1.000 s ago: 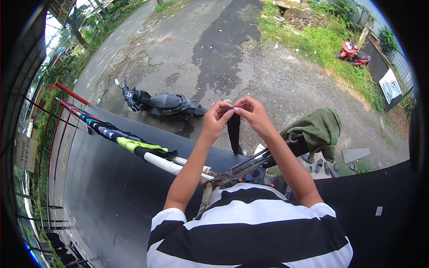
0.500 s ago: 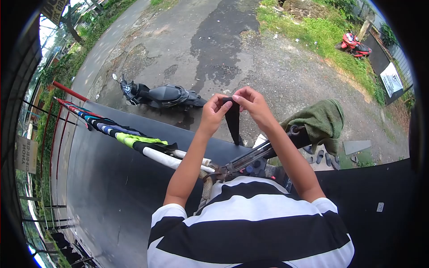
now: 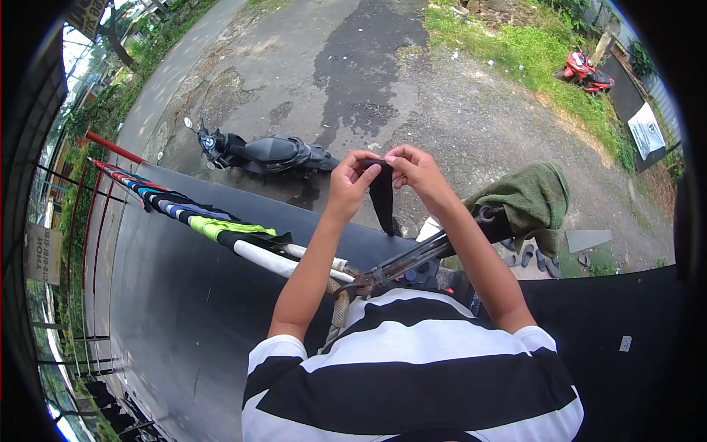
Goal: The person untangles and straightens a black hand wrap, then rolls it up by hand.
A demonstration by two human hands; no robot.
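A narrow strip of black cloth hangs down between my hands, in front of my chest. My left hand pinches its top edge at the left, thumb against fingers. At the right end of the same edge, my right hand is closed on the cloth in a pinch. Below and to the left, a white pole carries a row of folded cloths, with a bright green one nearest me. A green towel drapes over a dark post to the right of my right forearm.
A dark scooter is parked past the black surface. Metal rods and a rope lie just before my chest. Several sandals are on the ground at right. A red motorcycle stands farther off.
Over the last second the view has shifted slightly, and both hands sit a little higher in it. The black cloth stays pinched between them, its upper edge now drawn flatter.
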